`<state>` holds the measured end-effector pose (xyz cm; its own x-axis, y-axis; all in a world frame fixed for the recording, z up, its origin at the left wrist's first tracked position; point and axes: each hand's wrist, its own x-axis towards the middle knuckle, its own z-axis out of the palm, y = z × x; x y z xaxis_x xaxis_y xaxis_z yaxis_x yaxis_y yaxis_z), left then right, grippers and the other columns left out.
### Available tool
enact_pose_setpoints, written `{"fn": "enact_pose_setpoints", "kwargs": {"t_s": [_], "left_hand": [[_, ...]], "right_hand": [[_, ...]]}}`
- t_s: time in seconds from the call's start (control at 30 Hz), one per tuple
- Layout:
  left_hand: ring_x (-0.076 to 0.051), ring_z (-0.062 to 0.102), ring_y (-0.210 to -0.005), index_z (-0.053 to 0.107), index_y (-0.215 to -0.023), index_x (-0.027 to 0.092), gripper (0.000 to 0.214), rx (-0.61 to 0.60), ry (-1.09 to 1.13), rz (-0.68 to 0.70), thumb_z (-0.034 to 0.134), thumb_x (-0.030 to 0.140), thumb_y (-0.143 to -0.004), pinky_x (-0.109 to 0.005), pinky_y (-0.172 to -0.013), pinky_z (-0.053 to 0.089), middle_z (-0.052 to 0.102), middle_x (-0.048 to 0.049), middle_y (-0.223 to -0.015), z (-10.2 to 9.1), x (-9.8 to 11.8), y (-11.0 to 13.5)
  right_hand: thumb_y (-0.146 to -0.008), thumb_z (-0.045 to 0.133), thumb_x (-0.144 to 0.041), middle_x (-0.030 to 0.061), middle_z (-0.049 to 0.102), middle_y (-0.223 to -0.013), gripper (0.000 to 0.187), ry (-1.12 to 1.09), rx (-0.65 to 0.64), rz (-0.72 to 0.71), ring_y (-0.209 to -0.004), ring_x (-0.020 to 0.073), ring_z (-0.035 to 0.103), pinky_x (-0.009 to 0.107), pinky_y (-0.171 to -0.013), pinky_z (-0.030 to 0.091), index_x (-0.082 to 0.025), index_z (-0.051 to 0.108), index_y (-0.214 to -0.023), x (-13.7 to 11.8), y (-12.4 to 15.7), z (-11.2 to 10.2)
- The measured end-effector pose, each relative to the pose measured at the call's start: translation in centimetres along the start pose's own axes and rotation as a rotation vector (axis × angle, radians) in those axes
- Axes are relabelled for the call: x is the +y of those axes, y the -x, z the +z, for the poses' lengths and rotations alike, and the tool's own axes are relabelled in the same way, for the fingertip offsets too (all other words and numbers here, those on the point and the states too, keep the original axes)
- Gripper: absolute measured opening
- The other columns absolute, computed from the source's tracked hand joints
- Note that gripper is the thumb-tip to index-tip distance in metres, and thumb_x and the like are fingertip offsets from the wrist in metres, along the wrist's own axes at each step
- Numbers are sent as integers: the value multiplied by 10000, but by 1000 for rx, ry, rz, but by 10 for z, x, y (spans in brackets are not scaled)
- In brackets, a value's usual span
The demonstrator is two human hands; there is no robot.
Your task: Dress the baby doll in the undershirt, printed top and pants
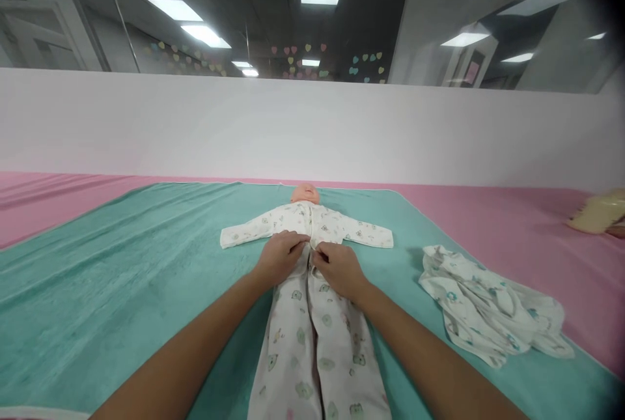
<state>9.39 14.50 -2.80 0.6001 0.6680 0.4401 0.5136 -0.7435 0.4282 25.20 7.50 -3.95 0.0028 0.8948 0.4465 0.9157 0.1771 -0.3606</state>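
Onesie, in the head view, lies face up below the doll's head, sleeves spread either side. Its chest front looks closed; lower down, a dark slit seems left, though whether it is unfastened I cannot tell. Left hand and right hand pinch its middle. White cotton-like fabric bears small green and brown prints.

Hands pinching printed garment on doll.
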Motion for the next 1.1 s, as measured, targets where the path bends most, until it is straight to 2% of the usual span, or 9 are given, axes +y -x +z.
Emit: {"fn": "enact_pose_setpoints", "kwargs": {"t_s": [0.2, 0.37, 0.57, 0.63, 0.73, 0.8, 0.87, 1.0, 1.1], "left_hand": [[-177, 542, -863, 636, -1026, 253, 314, 11, -6, -17, 359, 254, -877, -292, -755, 405, 650, -7, -905, 2, 0, 0], [-184, 536, -867, 633, -1044, 249, 325, -3, 8, -29, 352, 278, -882, -302, -762, 406, 643, -22, -899, 2, 1, 0], [-176, 528, -840, 641, -1036, 264, 330, -15, 9, -1, 362, 233, -864, -293, -748, 397, 647, -15, -875, 1, 2, -2], [-172, 525, -830, 660, -973, 266, 324, -26, 13, 8, 370, 205, -844, -288, -740, 392, 647, -8, -855, 1, 4, -2], [-164, 510, -795, 672, -741, 249, 303, -48, -13, 29, 392, 142, -785, -284, -737, 379, 617, -3, -762, 1, 6, -2], [-163, 500, -782, 653, -669, 243, 304, -51, -39, 44, 393, 120, -766, -285, -737, 371, 594, -3, -723, 1, 8, 0], [-165, 501, -786, 658, -743, 253, 303, -36, -46, 38, 382, 139, -795, -288, -726, 369, 597, -2, -745, 1, 10, 1], [-194, 515, -827, 590, -1059, 275, 267, -19, -106, -3, 425, 321, -854, -303, -699, 363, 603, -13, -806, -2, 18, 3], [-206, 521, -840, 564, -1037, 267, 277, -9, -174, -37, 519, 410, -805, -301, -677, 354, 599, -17, -835, -3, 22, 3]], "right_hand": [[-828, 404, -260, -37, 433, -527, 303, 1, -7, -44, -510, 94, 321, 252, -526, 203, -173, 354, -542, -4, 3, -3], [-857, 378, -264, -36, 461, -566, 289, -21, 14, -65, -534, 98, 362, 244, -543, 226, -182, 372, -580, -4, 6, -5], [-899, 328, -292, -20, 508, -640, 272, -46, 87, 18, -591, 108, 420, 240, -573, 254, -193, 408, -658, -3, 1, 2], [-900, 323, -305, -20, 508, -644, 277, -64, 111, 58, -592, 108, 421, 239, -571, 256, -193, 398, -658, -3, -2, 4], [-886, 340, -317, -27, 487, -616, 281, -95, 147, 135, -575, 104, 405, 237, -562, 254, -192, 370, -636, -2, -7, 6], [-870, 355, -321, -33, 467, -592, 282, -119, 160, 175, -561, 102, 392, 236, -553, 251, -191, 355, -619, -1, -8, 6], [-852, 370, -329, -39, 446, -566, 283, -147, 160, 192, -546, 102, 381, 235, -543, 250, -191, 350, -604, 2, -8, 5], [-818, 384, -369, -42, 434, -542, 289, -209, 175, 235, -541, 110, 386, 232, -529, 261, -196, 380, -586, 20, -7, 2], [-782, 396, -359, -30, 486, -557, 263, -225, 163, 355, -559, 122, 436, 232, -535, 284, -197, 431, -579, 52, -9, -1]]}}
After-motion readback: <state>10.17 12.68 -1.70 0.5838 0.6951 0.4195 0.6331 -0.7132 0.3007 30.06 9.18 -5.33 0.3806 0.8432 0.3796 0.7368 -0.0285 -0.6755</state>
